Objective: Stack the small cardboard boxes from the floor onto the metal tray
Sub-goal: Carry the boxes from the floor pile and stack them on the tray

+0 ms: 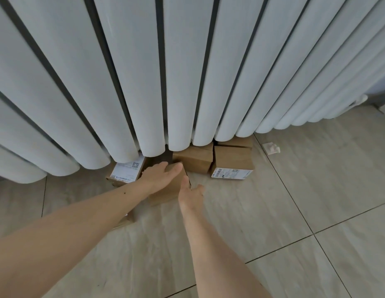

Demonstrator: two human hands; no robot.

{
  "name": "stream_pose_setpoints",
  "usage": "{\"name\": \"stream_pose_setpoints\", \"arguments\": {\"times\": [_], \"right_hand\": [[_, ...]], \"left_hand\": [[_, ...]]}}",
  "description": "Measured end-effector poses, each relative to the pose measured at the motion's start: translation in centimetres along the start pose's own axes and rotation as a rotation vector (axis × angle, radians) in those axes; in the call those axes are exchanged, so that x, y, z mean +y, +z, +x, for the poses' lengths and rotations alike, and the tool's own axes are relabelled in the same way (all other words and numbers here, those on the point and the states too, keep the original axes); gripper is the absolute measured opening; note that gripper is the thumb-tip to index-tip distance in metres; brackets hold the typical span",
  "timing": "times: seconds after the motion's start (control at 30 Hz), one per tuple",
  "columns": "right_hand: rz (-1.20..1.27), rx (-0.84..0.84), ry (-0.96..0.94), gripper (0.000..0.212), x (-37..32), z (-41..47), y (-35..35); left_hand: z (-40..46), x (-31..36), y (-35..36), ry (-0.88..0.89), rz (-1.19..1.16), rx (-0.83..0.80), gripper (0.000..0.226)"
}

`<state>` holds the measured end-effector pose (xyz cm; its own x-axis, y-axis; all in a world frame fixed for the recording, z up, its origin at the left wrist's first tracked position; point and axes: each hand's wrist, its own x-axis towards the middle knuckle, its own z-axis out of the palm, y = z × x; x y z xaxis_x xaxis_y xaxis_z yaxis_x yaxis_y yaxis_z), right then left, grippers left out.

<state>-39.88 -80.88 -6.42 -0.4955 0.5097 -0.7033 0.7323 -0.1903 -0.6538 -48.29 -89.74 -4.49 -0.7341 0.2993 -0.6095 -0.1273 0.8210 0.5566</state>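
Both hands reach down to a plain box point(165, 193) on the tiled floor point(273, 211), just in front of the white curtain point(144, 72); the left hand point(160, 175) lies over its top with fingers fairly straight, the tips bent over the far edge; the right hand point(190, 193) is set against its right side, fingers extended along the cardboard, thumb spread away; whether either hand actually clamps the box is hard to tell, since the fingertips are partly hidden. To the left, touching the curtain hem, a labelled box point(127, 172) shows a white sticker on top; behind the held one sits a brown box point(195, 158), half under the folds; just beside that, to the right, another box point(233, 162) has a label on its front face, with a further carton edge behind it. A scrap of white paper point(271, 148) lies on the tiles well to the right.
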Motion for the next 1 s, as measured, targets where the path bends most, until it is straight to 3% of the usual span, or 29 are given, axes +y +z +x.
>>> {"name": "stream_pose_setpoints", "arguments": {"times": [0.13, 0.4, 0.57, 0.77, 0.87, 1.0], "right_hand": [[0.021, -0.014, 0.044, 0.081, 0.0, 0.0, 0.3], [0.100, 0.027, 0.027, 0.081, 0.8, 0.8, -0.4], [-0.021, -0.033, 0.060, 0.086, 2.8, 1.0, -0.7], [-0.129, -0.135, 0.057, 0.077, 4.9, 1.2, -0.2], [-0.102, -0.130, 0.012, 0.076, 5.4, 1.5, -0.1], [-0.001, -0.123, -0.071, 0.058, 4.3, 0.7, -1.1]], "left_hand": [[0.0, -0.1, 0.3, -0.007, 0.073, 0.031, 0.083], [0.1, -1.7, 1.4, -0.074, -0.107, -0.005, 0.092], [-0.1, -2.9, 2.9, -0.113, -0.158, -0.044, 0.085], [-0.8, -4.1, 4.8, -0.185, -0.401, -0.102, 0.070], [-1.2, -4.0, 5.3, -0.204, -0.553, -0.116, 0.062], [-1.2, -3.8, 5.2, -0.214, -0.640, -0.072, 0.055]]}}
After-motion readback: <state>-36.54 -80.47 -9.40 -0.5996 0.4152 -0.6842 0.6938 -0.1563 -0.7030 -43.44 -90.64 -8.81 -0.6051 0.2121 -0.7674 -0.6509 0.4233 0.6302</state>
